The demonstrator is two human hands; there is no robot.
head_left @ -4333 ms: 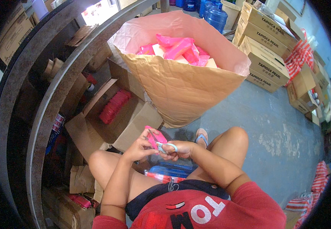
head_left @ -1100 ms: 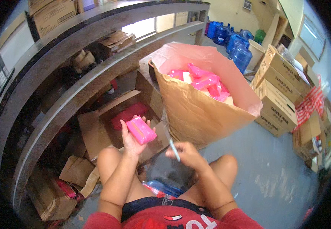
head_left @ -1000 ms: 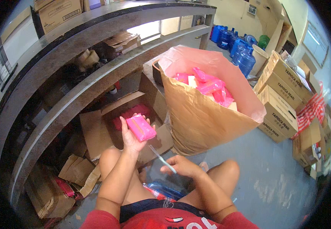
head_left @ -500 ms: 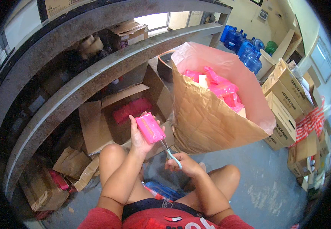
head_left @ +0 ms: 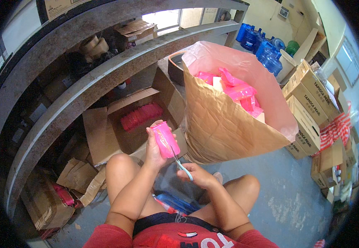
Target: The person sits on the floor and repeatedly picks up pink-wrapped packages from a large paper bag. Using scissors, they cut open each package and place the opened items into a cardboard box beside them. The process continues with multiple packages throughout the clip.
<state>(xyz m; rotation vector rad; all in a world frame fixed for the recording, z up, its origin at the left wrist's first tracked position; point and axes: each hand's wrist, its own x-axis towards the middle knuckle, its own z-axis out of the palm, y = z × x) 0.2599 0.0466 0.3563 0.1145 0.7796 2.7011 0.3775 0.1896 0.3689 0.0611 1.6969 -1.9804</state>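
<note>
My left hand is closed round a shiny pink plastic-wrapped packet, held up over my lap. In my right hand is a pair of scissors with light blue handles, their blades touching the packet's lower end. Just beyond the left hand stands an open cardboard box with a row of pink packets inside. Beside it, a large brown paper sack with a clear plastic lining gapes open, holding crumpled pink wrapping and some pale pieces.
A metal-framed bench curves across the left and back. Stacked cartons line the right side, near a red-striped bag. Blue water jugs stand at the far right. Torn cardboard lies at the left.
The packet has turned more upright in my left hand, and the scissor blades now lie further over its end. My right hand has shifted slightly left.
</note>
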